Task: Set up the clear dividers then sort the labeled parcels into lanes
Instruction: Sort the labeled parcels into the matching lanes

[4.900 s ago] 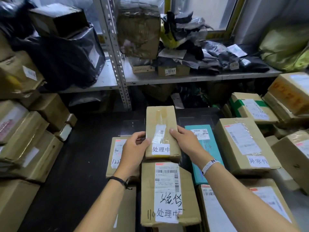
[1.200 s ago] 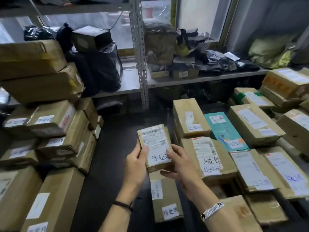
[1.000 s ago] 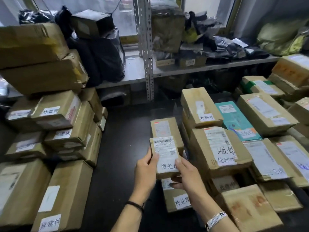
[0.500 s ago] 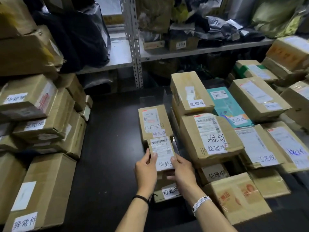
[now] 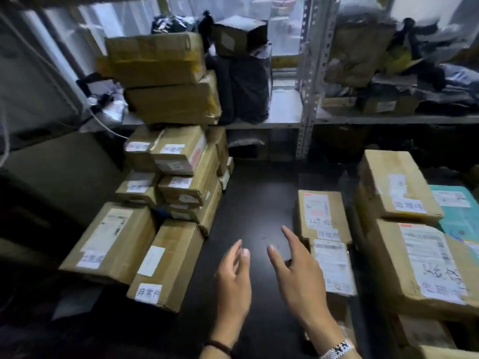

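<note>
The left hand (image 5: 233, 278) and right hand (image 5: 300, 278) hover over the dark worktop (image 5: 259, 203), fingers loosely spread and holding nothing. Just right of the right hand lies a small labeled parcel (image 5: 333, 265), with a larger parcel (image 5: 321, 213) directly behind it. Stacked boxes (image 5: 181, 177) stand left, and a metal shelf (image 5: 285, 110) stands beyond.

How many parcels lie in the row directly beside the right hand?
2: the far parcel, and the near parcel in front of it, beside the right hand. The arm may hide more.
</note>
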A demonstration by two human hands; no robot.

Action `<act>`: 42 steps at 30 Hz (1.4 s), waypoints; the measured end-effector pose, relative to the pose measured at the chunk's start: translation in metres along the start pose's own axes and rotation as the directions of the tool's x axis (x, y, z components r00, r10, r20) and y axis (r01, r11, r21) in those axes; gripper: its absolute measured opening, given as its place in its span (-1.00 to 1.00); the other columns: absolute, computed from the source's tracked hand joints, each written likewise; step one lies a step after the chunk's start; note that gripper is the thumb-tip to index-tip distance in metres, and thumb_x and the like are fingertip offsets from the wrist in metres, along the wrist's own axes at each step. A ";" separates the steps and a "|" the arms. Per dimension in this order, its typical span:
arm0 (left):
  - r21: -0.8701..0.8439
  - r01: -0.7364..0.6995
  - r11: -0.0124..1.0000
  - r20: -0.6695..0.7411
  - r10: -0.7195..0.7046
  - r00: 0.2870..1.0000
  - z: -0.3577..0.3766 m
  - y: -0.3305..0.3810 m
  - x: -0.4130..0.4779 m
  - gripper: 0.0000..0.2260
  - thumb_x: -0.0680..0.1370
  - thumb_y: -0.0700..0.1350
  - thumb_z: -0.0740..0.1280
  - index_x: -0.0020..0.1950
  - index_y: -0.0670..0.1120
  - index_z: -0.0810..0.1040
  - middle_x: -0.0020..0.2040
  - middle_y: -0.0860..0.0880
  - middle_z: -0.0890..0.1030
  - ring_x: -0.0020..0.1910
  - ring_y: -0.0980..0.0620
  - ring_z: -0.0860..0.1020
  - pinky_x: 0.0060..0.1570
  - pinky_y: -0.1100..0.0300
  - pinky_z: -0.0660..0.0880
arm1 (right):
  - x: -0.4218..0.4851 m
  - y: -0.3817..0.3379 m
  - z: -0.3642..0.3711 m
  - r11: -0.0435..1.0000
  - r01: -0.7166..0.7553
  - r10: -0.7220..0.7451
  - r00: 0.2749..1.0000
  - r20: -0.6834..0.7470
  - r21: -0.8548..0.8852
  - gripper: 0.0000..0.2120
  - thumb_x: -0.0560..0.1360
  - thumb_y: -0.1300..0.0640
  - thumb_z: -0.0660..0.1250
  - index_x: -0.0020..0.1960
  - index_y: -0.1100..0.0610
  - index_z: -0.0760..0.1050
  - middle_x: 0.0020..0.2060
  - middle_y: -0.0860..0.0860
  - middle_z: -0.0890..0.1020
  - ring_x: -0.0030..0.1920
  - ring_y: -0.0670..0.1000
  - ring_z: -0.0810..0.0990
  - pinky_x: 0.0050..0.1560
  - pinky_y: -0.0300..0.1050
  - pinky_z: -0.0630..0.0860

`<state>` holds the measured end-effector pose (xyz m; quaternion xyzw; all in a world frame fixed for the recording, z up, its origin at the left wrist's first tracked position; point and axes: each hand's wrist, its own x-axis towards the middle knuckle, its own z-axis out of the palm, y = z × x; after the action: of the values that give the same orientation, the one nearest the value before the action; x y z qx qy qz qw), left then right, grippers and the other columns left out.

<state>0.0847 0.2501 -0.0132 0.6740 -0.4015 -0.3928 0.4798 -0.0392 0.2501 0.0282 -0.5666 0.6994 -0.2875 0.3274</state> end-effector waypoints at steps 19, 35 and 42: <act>0.435 0.341 0.833 -0.199 -0.281 0.939 -0.345 -0.035 0.196 -0.58 0.48 0.08 0.24 0.28 0.00 0.61 0.19 -0.05 0.68 0.16 -0.09 0.63 0.14 0.02 0.56 | 0.034 -0.188 0.298 0.949 -0.182 0.010 0.834 0.552 0.258 -0.48 0.56 -0.03 0.29 0.51 -0.17 0.31 0.26 0.01 0.64 0.19 0.10 0.63 0.26 0.12 0.55; -0.042 0.061 0.997 -0.245 -0.069 0.967 -0.284 0.017 0.072 -0.77 0.57 -0.22 0.41 0.12 0.09 0.67 -0.15 0.16 0.73 -0.17 0.22 0.67 -0.22 0.33 0.59 | -0.014 -0.144 0.187 0.826 -0.187 -0.109 0.873 0.475 0.532 -0.53 0.68 0.16 0.20 0.42 -0.34 0.41 0.18 -0.31 0.65 0.19 -0.25 0.62 0.19 -0.24 0.57; -0.041 -0.104 0.994 -0.178 0.095 0.979 -0.158 0.089 -0.001 -0.75 0.54 -0.10 0.47 0.22 0.04 0.67 -0.10 0.13 0.74 -0.10 0.11 0.71 -0.13 0.18 0.61 | -0.021 -0.078 0.027 0.801 -0.038 -0.180 0.937 0.301 0.597 -0.54 0.67 0.15 0.20 0.43 -0.31 0.43 0.15 -0.30 0.67 0.14 -0.24 0.65 0.14 -0.23 0.57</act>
<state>0.2140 0.2839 0.1088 0.6729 -0.3806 -0.3174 0.5492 0.0316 0.2549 0.0744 -0.5026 0.4841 -0.4009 0.5935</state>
